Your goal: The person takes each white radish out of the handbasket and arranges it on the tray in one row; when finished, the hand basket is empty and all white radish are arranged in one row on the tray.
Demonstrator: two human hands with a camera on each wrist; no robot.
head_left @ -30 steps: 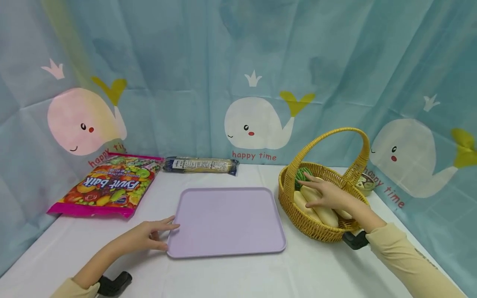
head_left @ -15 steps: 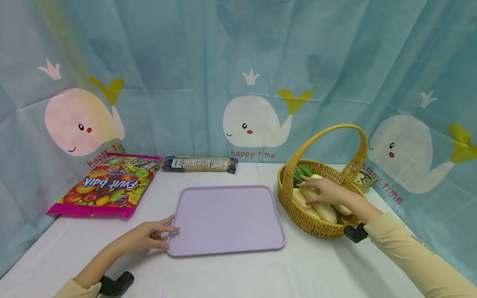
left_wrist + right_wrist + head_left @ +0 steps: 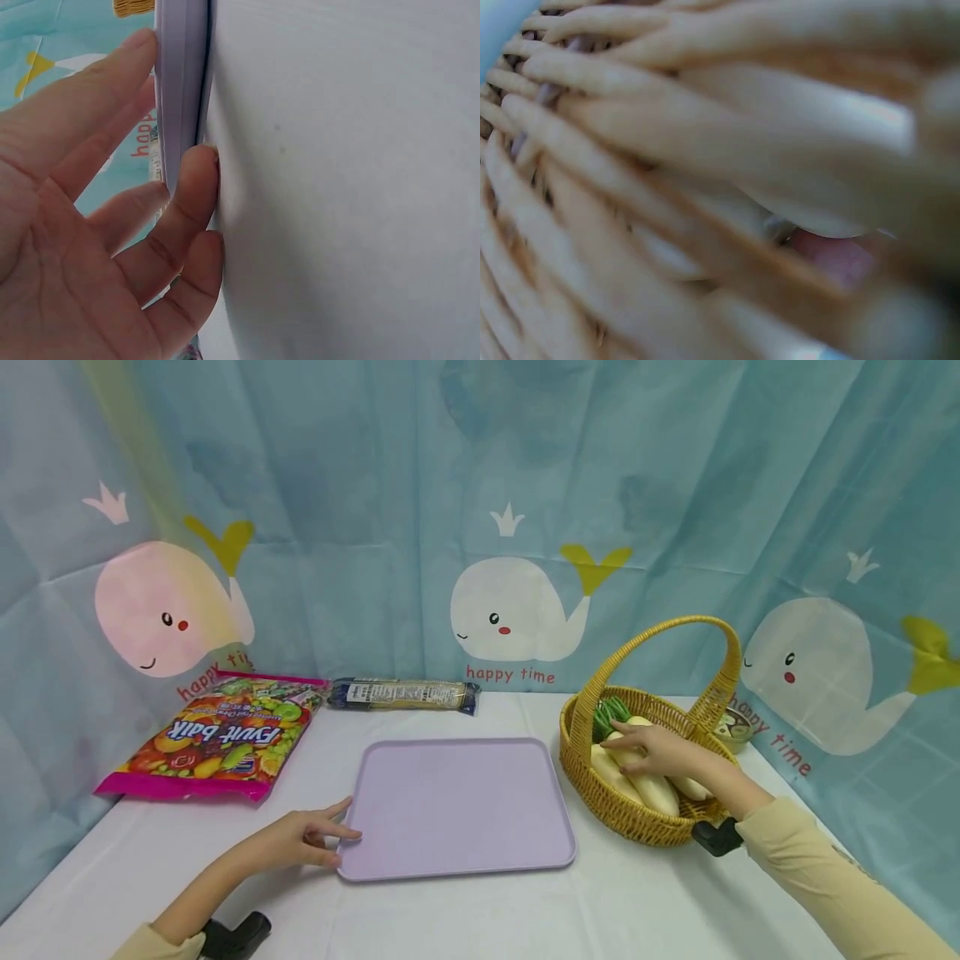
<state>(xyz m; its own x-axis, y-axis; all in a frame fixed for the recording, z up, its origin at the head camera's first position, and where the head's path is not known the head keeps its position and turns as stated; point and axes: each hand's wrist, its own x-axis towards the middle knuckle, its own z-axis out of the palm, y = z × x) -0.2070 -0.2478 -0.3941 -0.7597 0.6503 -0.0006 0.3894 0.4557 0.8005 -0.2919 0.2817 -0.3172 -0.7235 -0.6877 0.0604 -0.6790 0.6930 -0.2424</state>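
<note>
White radishes [image 3: 656, 795] with green tops [image 3: 609, 717] lie in a woven basket [image 3: 637, 835] with a tall handle. My right hand [image 3: 658, 750] reaches in over the basket's right side. Its thumb and bent fingers grip the middle radish near its green end. Basket weave fills the right wrist view, hiding most of that hand. A lilac tray [image 3: 459, 806] lies flat to the left of the basket. My left hand [image 3: 288, 842] is at its left edge, fingers spread and loosely bent. In the left wrist view the thumb touches the tray's rim [image 3: 180, 82].
A bag of fruit candy [image 3: 221, 735] lies at the back left. A long clear-wrapped packet [image 3: 405, 693] lies along the curtain. A tin [image 3: 735, 729] stands behind the basket. White cloth [image 3: 465, 922] covers the table, and a whale-print curtain [image 3: 360, 527] hangs behind.
My right hand has lowered onto the radishes, its thumb and fingers drawing together round one. My left hand stays at the tray's left edge, its index finger slightly lower.
</note>
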